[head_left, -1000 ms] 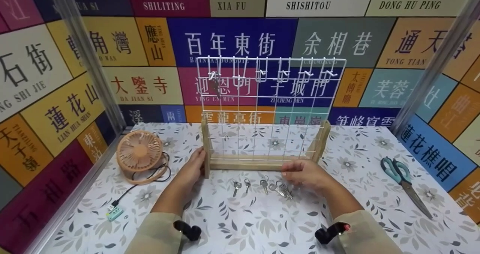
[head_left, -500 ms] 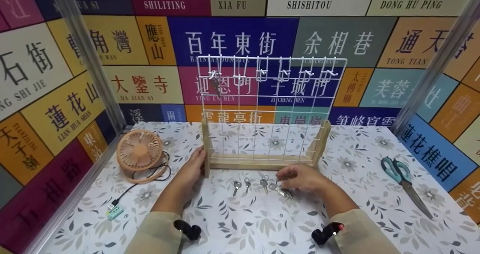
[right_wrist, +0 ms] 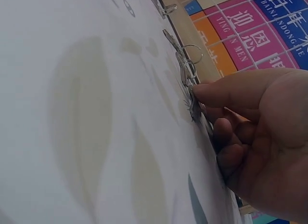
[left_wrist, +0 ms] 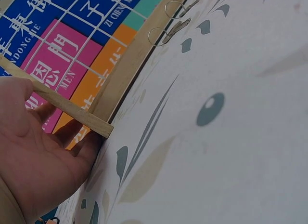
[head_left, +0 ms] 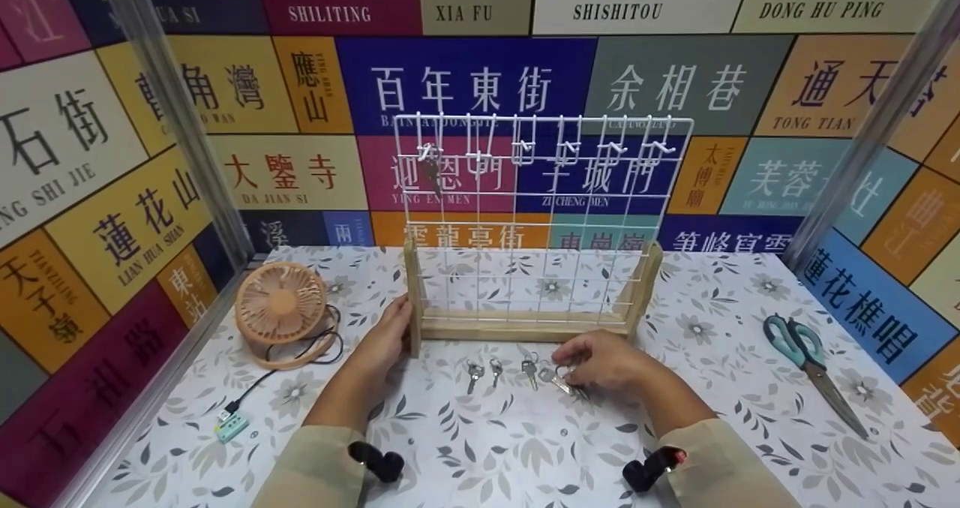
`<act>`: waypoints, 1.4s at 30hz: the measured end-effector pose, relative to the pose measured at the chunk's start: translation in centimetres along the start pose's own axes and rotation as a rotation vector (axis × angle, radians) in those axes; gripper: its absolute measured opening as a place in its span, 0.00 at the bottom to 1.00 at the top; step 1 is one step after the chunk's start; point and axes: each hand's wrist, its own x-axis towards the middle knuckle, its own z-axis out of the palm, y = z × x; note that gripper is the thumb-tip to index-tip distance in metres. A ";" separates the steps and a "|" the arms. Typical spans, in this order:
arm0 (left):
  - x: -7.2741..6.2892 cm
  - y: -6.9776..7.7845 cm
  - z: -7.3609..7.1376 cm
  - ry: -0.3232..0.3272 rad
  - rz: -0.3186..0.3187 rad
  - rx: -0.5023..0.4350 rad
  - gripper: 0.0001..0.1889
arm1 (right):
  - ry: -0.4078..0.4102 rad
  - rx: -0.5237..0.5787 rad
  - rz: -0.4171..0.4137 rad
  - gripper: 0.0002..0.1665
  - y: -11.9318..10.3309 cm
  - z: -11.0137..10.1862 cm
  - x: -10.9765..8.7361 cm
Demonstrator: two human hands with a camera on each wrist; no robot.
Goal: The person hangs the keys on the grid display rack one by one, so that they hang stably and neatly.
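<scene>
We see the left hand gripping the left wooden upright of a white wire-grid key rack, fingers bent around it. Our right hand is half curled, thumb tip touching the rightmost bunch of keys on the floral tablecloth (we cannot tell whether the fingers pinch them). Three more sets of ringed keys lie to their left, before the rack; another key hangs from its leftmost hook. An orange fan and teal-handled scissors flank the rack, well apart.
</scene>
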 end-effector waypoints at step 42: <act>-0.2 0.1 0.1 0.023 -0.030 0.034 0.33 | 0.052 -0.115 0.009 0.10 -0.5 -0.8 -0.6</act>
